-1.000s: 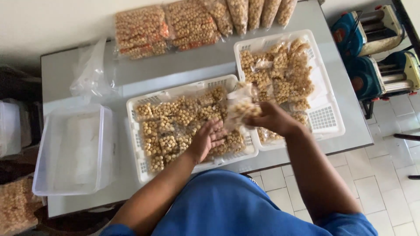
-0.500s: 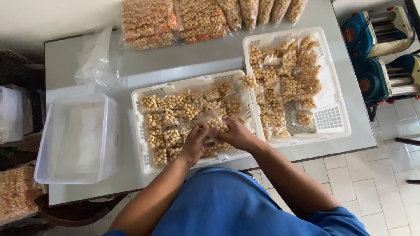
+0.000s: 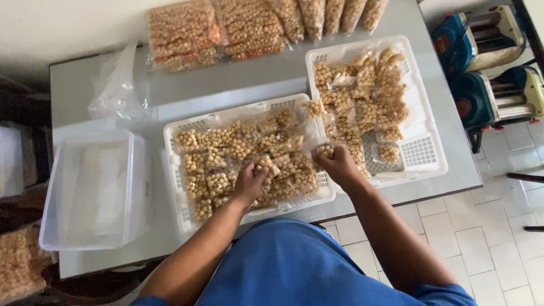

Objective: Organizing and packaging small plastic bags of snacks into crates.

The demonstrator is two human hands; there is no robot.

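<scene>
Half a second ago both hands met over the near edge of the white perforated plastic basket (image 3: 184, 218) in the middle of the grey tabletop (image 3: 226, 90); now they have drawn apart. The left hand (image 3: 249, 182) stays over that basket, its grip curled shut on a small clear packet of round tan snack balls (image 3: 264, 165) just above the other packets lying there. The right hand (image 3: 339, 164) has shifted rightward to the seam between the two baskets, its grip closed around another small clear packet of the same balls (image 3: 325, 150), held just over the rim of the second white plastic basket (image 3: 422, 153), which is partly filled with such packets. A clear rectangular plastic tub (image 3: 90, 190) sits to the left, a loose clear plastic bag (image 3: 116, 90) behind it, and large sealed bags of snack balls (image 3: 249, 25) line the far edge.
</scene>
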